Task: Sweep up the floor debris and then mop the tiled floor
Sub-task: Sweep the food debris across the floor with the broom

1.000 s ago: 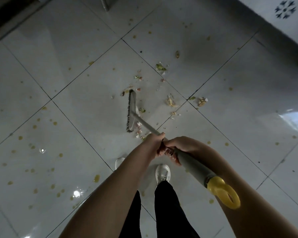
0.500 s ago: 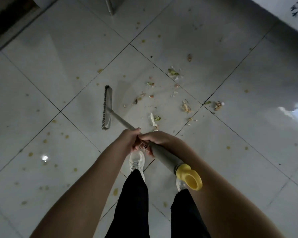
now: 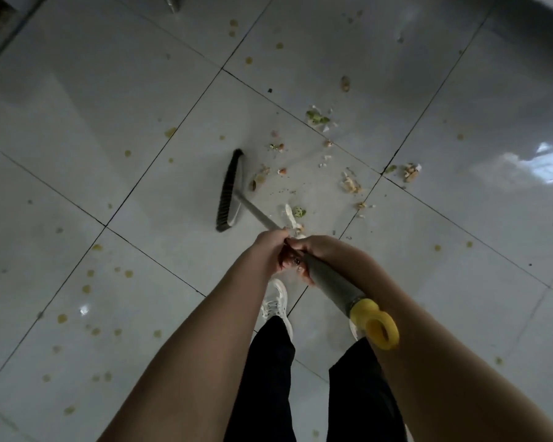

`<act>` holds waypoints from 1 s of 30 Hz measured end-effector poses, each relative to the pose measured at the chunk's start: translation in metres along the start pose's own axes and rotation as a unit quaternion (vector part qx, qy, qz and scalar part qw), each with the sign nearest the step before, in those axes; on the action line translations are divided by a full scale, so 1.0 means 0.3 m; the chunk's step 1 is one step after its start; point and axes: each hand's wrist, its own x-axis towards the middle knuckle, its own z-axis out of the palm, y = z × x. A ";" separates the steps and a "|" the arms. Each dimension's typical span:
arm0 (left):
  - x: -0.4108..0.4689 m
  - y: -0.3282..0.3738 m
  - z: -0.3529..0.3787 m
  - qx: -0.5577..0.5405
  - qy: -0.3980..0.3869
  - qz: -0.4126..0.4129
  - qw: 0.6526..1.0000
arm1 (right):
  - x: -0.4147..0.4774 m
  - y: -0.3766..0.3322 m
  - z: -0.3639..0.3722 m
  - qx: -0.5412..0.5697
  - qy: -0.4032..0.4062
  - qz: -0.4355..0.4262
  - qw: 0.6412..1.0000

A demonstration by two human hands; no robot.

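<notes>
Well, you had both hands curled round the broom (image 3: 330,283) at the centre of the frame; your left hand (image 3: 270,250) gripped the thin metal shaft, and your right hand (image 3: 320,250) gripped the thicker grey sleeve just behind it, the two hands touching; the yellow hanging loop (image 3: 379,327) at the handle's end pointed toward the lower right, over your right forearm. The brush head (image 3: 229,194) sat just left of centre, its dark bristles along the left edge; whether they pressed the tiled floor (image 3: 77,106) I could not tell. The food scraps (image 3: 317,118) lay scattered to the right of the head, from the upper centre across to a pale cluster (image 3: 411,173) at centre right; one greenish scrap (image 3: 298,212) lay just above your hands. Yellowish spots (image 3: 87,288) dotted the tiles at lower left; your white shoe (image 3: 273,303) and black trousers (image 3: 268,378) showed at the bottom centre.
</notes>
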 end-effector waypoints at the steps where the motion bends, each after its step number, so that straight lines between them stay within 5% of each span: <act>1: -0.017 -0.005 0.053 0.011 -0.013 -0.007 1.000 | -0.032 0.017 -0.038 0.016 0.008 0.002 1.000; 8: -0.145 -0.061 0.289 0.108 -0.041 0.029 0.993 | -0.272 0.141 -0.192 0.117 0.035 -0.007 0.992; 16: -0.101 0.047 0.119 0.152 0.068 0.126 0.978 | -0.191 0.033 -0.064 0.126 -0.048 -0.058 0.989; 22: -0.019 0.098 0.097 0.133 0.056 0.025 0.989 | -0.072 -0.027 -0.068 0.114 -0.047 -0.070 0.990; 30: -0.063 -0.072 0.463 0.088 -0.028 -0.003 0.996 | -0.177 0.138 -0.395 0.161 0.016 0.010 0.987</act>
